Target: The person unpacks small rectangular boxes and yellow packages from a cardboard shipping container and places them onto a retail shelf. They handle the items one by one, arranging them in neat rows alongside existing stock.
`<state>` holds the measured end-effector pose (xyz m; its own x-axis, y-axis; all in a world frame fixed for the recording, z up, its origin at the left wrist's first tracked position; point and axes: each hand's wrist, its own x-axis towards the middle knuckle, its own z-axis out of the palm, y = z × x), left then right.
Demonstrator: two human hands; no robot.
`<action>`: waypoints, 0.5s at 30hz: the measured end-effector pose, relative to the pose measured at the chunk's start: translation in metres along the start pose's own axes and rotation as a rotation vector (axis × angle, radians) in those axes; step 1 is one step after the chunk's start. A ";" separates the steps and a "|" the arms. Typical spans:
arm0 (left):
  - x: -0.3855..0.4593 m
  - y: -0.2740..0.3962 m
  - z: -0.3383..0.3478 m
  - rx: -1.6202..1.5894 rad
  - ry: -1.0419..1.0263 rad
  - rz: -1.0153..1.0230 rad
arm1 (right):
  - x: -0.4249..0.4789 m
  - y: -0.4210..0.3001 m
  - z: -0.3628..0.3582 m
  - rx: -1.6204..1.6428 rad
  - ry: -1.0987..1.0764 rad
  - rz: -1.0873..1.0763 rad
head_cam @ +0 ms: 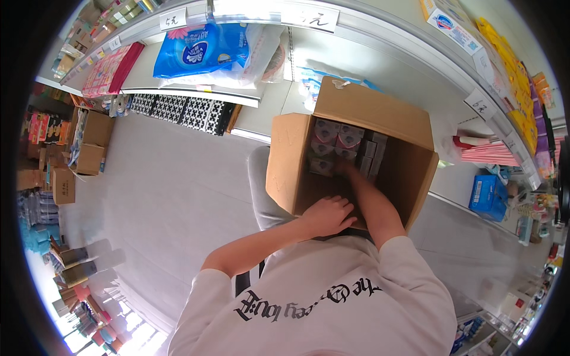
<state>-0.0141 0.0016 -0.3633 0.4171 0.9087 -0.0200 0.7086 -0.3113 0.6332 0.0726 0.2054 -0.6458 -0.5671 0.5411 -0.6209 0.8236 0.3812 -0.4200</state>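
Note:
An open cardboard box (285,151) stands before me with its flaps spread, and several small white and pink cartons (327,131) lie inside at its far left. More small pale cartons (366,158) are stacked to the right of those. My right hand (342,168) reaches deep into the box beside the cartons; shadow hides its fingers, so whether it grips one cannot be told. My left hand (327,216) rests at the near edge of the box, its fingers loosely curled and nothing seen in them.
Metal shelving holds a blue plastic package (202,51) at the upper left and yellow packets (503,53) at the upper right. Black-and-white patterned boxes (182,109) line the lower shelf. A blue carton (485,193) is at the right. More cardboard boxes (95,133) stand at the far left.

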 end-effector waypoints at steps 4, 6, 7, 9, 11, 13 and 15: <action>0.007 0.005 -0.005 -0.037 -0.028 -0.032 | 0.019 0.028 0.042 -0.029 0.025 0.000; 0.006 0.002 0.003 -0.021 -0.016 -0.001 | 0.037 0.051 0.061 -0.050 0.075 -0.088; 0.003 0.002 0.003 -0.043 -0.026 -0.032 | 0.028 0.041 0.054 -0.073 0.038 -0.114; 0.004 0.001 -0.003 -0.082 -0.057 -0.062 | 0.011 0.024 0.036 -0.146 -0.035 -0.162; 0.009 0.005 -0.010 -0.068 -0.115 -0.069 | -0.002 0.012 0.019 -0.257 -0.101 -0.231; 0.012 0.003 -0.011 -0.028 -0.149 -0.069 | -0.008 -0.008 -0.006 -0.352 -0.185 -0.341; 0.014 0.001 -0.018 -0.040 -0.198 -0.092 | -0.022 -0.038 -0.036 -0.341 -0.257 -0.393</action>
<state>-0.0177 0.0191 -0.3485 0.4579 0.8592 -0.2284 0.7272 -0.2142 0.6521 0.0534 0.2059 -0.5924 -0.7743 0.1268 -0.6199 0.4777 0.7596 -0.4414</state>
